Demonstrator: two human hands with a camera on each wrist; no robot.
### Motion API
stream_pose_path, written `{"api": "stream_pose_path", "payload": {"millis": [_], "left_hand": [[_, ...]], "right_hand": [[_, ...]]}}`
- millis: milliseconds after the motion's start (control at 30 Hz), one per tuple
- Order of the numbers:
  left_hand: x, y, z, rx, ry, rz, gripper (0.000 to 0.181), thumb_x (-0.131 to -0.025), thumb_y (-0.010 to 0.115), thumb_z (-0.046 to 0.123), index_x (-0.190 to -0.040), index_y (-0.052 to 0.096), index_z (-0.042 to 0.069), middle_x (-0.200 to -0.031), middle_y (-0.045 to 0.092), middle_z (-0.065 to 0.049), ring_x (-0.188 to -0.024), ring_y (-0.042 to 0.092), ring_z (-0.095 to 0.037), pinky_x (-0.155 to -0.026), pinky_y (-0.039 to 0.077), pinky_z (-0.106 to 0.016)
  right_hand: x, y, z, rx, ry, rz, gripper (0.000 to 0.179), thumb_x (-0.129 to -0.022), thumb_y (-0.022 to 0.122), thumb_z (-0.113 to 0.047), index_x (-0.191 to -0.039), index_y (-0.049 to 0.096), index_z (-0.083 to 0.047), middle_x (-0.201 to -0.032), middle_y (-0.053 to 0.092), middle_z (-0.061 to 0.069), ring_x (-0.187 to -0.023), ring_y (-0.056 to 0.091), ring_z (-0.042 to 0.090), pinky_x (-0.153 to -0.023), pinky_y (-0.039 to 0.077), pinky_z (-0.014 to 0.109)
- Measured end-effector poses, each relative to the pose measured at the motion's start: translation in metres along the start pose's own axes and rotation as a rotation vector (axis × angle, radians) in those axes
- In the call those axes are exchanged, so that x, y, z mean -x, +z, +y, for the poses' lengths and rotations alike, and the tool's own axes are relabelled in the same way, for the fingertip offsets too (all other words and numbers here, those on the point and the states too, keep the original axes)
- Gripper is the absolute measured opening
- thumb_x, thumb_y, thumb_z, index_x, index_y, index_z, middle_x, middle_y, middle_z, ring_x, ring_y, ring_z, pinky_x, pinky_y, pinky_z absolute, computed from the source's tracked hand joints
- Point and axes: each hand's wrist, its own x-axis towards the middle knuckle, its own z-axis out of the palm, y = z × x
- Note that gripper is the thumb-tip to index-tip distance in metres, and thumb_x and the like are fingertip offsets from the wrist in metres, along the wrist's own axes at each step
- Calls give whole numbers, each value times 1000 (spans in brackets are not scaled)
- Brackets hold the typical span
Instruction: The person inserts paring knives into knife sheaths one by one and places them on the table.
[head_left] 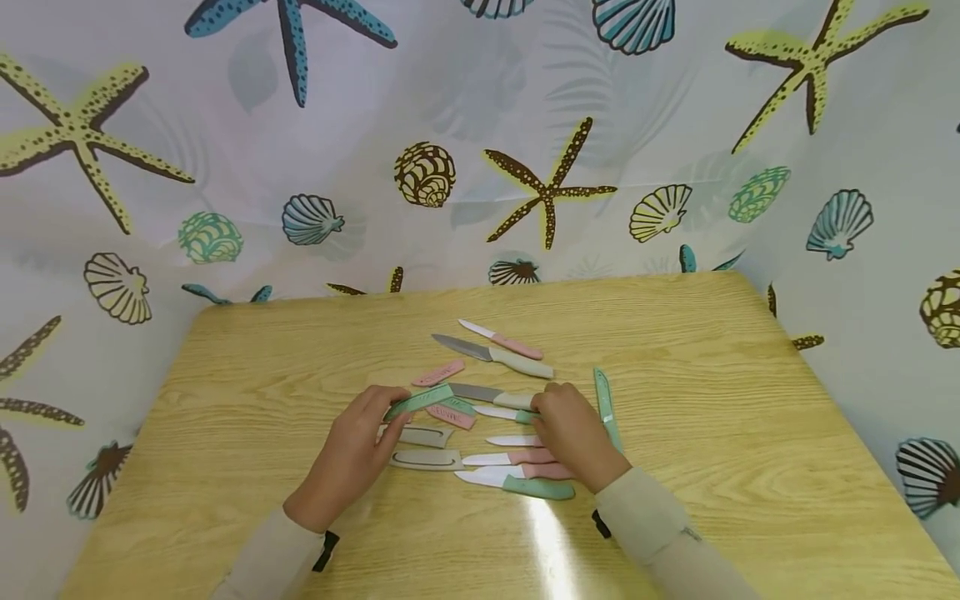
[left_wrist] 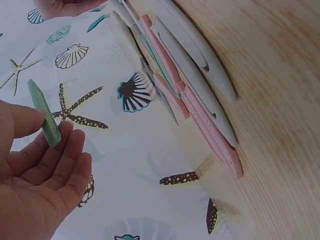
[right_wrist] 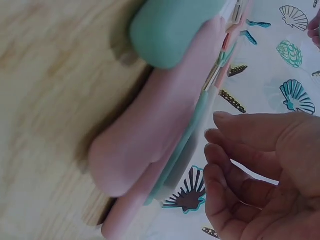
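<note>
In the head view my left hand (head_left: 360, 433) pinches a green knife sheath (head_left: 420, 402) between thumb and fingers, lifted above other sheaths; the left wrist view shows it clear of the table. My right hand (head_left: 573, 425) hovers at the handle ends of several knives, near a white-handled knife (head_left: 517, 400) and a green-handled knife (head_left: 525, 416). Seen from the right wrist, its fingers (right_wrist: 217, 185) are loosely bent with nothing between them. Below it lie a pink handle (right_wrist: 150, 120) and a green handle (right_wrist: 172, 32). The hand partly covers some handles in the head view.
Beige sheaths (head_left: 427, 459) and pink sheaths (head_left: 439, 372) lie left of the blades. Farther back are another white-handled knife (head_left: 521, 363) and a pink-handled knife (head_left: 517, 346). A long green piece (head_left: 606, 408) lies at right. Shell-patterned cloth (head_left: 450, 92) borders the wooden table (head_left: 712, 358).
</note>
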Motion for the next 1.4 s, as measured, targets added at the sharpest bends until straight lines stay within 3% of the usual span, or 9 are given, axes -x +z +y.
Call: {"api": "stream_pose_path", "payload": {"millis": [167,400,600,933,1400], "left_hand": [[-1,0,1,5,1,-6,28,-90,67,8,-116,58,2,-106,60,-6,-91,61,-14,-68,53,-29],[-2,1,3,2,3,-10,29,-89,68,6,-116,58,3,-107,60,-5,-93,60,-14,-69,53,-29],[-2,1,4,8,-7,-23,28,-90,67,6,-116,57,3,-108,60,-6,-97,61,-15,-74,54,-30],[0,1,3,9,2,-25,28,-90,66,4,-116,58,0,-111,60,-7,-99,61,-17,-76,55,-31],[2,0,0,9,27,4,28,-89,67,2,-116,58,0,-109,60,-8,-96,61,-16,-73,55,-30]], "right_hand": [[-4,4,0,31,-15,-23,20,-82,72,-2,-64,64,-6,-65,48,2,-65,47,18,-56,40,29],[-8,6,-1,131,-99,-29,16,-79,77,-5,-69,65,-4,-70,56,6,-68,54,22,-61,49,32],[-10,7,-4,178,-154,-12,14,-78,73,2,-69,65,-2,-68,57,9,-67,56,25,-59,51,34],[-10,10,-7,275,-155,-34,10,-79,74,0,-73,67,-2,-71,58,9,-69,56,23,-59,52,32],[-7,5,-10,383,-231,21,15,-76,79,-2,-68,66,-4,-69,56,8,-65,54,21,-56,51,31]]}}
